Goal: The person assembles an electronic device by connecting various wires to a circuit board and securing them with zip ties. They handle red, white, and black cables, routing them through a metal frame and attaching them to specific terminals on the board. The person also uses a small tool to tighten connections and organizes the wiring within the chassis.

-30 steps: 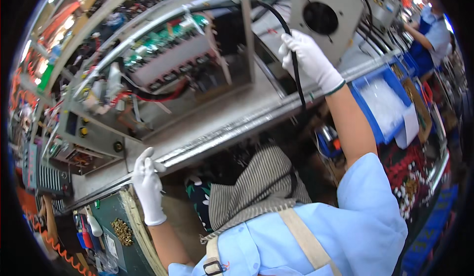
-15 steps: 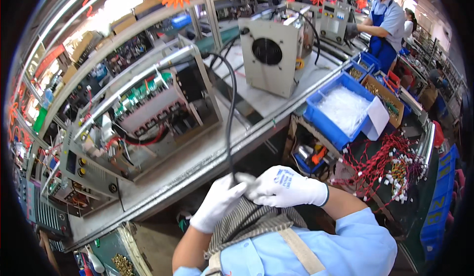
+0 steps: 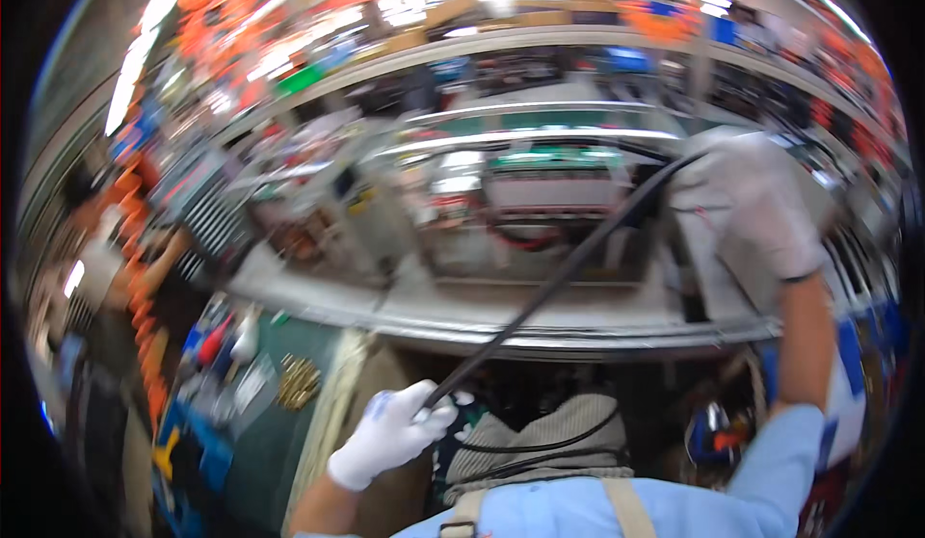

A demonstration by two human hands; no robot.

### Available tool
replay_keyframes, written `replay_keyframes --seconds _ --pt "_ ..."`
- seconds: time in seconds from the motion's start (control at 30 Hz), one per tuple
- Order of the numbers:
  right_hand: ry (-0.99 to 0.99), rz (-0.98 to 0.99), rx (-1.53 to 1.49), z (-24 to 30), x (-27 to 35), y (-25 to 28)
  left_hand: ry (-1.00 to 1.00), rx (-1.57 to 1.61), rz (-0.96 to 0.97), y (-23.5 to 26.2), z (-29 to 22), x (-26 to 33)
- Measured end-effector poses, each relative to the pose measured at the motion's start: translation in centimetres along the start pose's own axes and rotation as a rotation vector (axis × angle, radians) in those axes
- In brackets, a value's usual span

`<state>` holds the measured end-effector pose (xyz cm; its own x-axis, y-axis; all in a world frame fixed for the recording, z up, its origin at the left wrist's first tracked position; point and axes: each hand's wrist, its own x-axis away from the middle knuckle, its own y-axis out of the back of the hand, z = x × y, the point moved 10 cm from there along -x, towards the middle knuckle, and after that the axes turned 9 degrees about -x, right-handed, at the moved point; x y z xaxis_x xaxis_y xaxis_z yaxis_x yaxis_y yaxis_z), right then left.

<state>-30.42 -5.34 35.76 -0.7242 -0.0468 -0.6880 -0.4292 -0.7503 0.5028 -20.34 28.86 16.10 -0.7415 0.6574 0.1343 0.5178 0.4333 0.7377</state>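
I see the left hand (image 3: 390,434) low in view, fingers pinched around the black cable (image 3: 557,281). The cable slants up in front of the open-framed machine (image 3: 554,194) to the right hand (image 3: 756,201), whose blurred grip I cannot tell; slack crosses the striped cloth (image 3: 578,413).

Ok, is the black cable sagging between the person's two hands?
No, the black cable stretches nearly straight from the left hand up to the right hand.
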Motion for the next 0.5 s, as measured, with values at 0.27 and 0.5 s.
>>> replay_keyframes --seconds 0.27,0.5 --pt "-0.101 -0.792 -0.023 -2.3 -1.0 14.7 -0.425 -0.792 -0.275 -2.4 0.2 -2.1" --pt "-0.171 0.649 0.197 -3.0 1.9 -17.5 -0.752 -0.314 -0.151 -6.0 -12.2 -4.8"
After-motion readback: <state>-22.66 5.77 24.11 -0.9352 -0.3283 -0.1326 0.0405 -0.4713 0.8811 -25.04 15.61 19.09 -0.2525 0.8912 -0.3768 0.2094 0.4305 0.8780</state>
